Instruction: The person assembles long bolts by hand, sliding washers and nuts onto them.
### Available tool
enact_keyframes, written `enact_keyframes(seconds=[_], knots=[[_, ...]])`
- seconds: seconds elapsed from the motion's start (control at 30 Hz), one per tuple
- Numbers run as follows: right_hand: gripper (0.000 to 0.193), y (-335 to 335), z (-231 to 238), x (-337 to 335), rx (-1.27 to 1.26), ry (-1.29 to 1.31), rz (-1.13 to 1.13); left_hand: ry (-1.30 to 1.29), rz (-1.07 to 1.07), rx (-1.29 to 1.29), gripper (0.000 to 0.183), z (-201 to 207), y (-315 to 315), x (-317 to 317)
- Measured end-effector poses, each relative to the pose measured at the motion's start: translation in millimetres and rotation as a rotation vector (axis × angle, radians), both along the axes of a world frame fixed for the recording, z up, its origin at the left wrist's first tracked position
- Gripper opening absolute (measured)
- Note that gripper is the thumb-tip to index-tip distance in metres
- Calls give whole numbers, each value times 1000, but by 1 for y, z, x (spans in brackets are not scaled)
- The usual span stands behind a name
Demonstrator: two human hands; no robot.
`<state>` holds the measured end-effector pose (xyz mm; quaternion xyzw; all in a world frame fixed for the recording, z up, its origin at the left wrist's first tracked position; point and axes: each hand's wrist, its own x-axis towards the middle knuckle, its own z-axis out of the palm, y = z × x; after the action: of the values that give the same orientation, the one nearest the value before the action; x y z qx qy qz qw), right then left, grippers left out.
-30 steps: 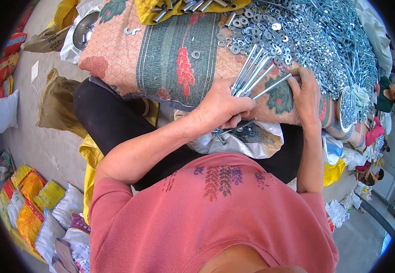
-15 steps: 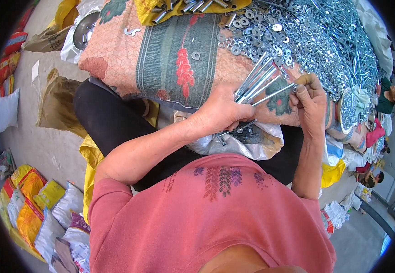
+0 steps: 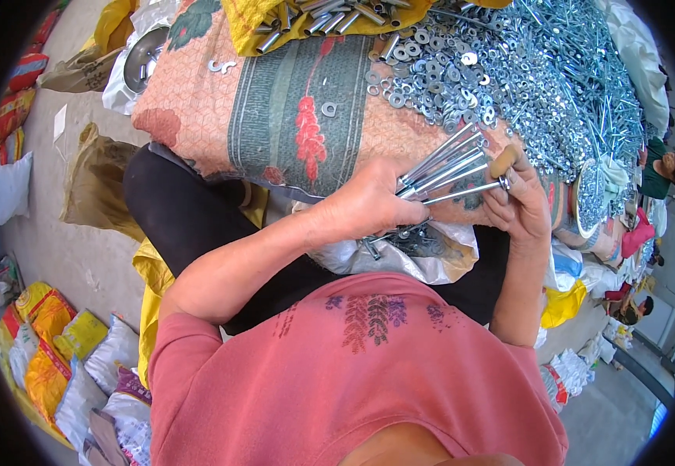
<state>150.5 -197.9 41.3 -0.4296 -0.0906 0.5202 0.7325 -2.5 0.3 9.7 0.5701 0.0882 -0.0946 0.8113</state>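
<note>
My left hand (image 3: 376, 198) is closed around a bundle of long silvery bolts (image 3: 450, 167), their free ends fanned out to the right. One lower bolt (image 3: 465, 193) stands apart from the rest and reaches to my right hand (image 3: 525, 198). A small round metal piece, a washer or nut (image 3: 503, 182), sits at its end, between my curled right fingers. Fingers partly hide how firmly that end is pinched. Below my left hand, more bolts (image 3: 409, 237) lie in an open white sack (image 3: 454, 252) between my legs.
A patterned padded cloth (image 3: 190, 101) covers the surface ahead, with loose washers (image 3: 430, 70) and a big heap of long bolts (image 3: 586, 70) at right. Metal tubes (image 3: 329, 19) lie on yellow sacking (image 3: 240, 23). A metal bowl (image 3: 137, 66) stands far left; filled sacks (image 3: 50, 357) lie lower left.
My right fingers have shifted down and loosened a little around the bolt's end, so the round metal piece now shows. My left hand keeps the bundle; the view has moved slightly.
</note>
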Motion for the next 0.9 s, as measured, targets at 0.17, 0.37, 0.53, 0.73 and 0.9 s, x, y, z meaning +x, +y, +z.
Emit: enact_keyframes(seconds=[0.17,0.37,0.53,0.73,0.9], knots=[[23,-6,-3,-3,-52,-182,-30,156,-101,-252,28,-1,2,2],[39,5,-1,-10,3,-127,78,138,-105,-316,27,7,5,2],[32,9,-9,26,-530,-842,-316,160,-28,-351,19,6,6,2],[16,17,-26,47,-1031,-1774,-319,114,11,-380,17,8,6,2],[13,13,-6,36,-915,-1361,-344,146,55,-346,16,7,6,3]])
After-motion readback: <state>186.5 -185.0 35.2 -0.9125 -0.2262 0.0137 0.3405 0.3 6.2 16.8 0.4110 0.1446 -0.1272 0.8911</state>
